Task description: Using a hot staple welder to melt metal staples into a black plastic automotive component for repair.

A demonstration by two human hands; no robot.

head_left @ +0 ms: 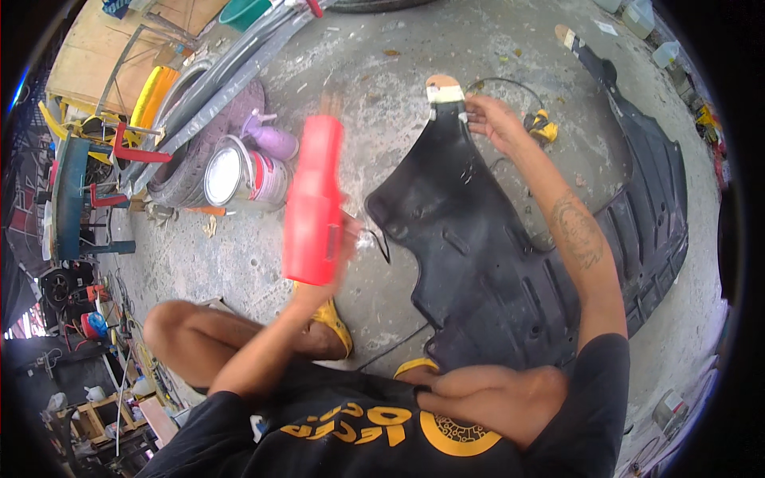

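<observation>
My left hand is wrapped round a red heat gun, which is smeared by motion and stands upright in the picture left of centre. The tool covers part of that hand. A large black plastic undertray lies on the floor in front of me and to the right. At the narrow end of its near arm is a patch of whitish tape with a tan rounded tip. My right hand has its fingers on the edge of that narrow end, just right of the tape.
A paint can, a purple spray bottle and a tyre stand to the left, below long grey bars. A yellow-and-black tool with a cable lies beyond my right hand. Clear plastic jugs sit far right.
</observation>
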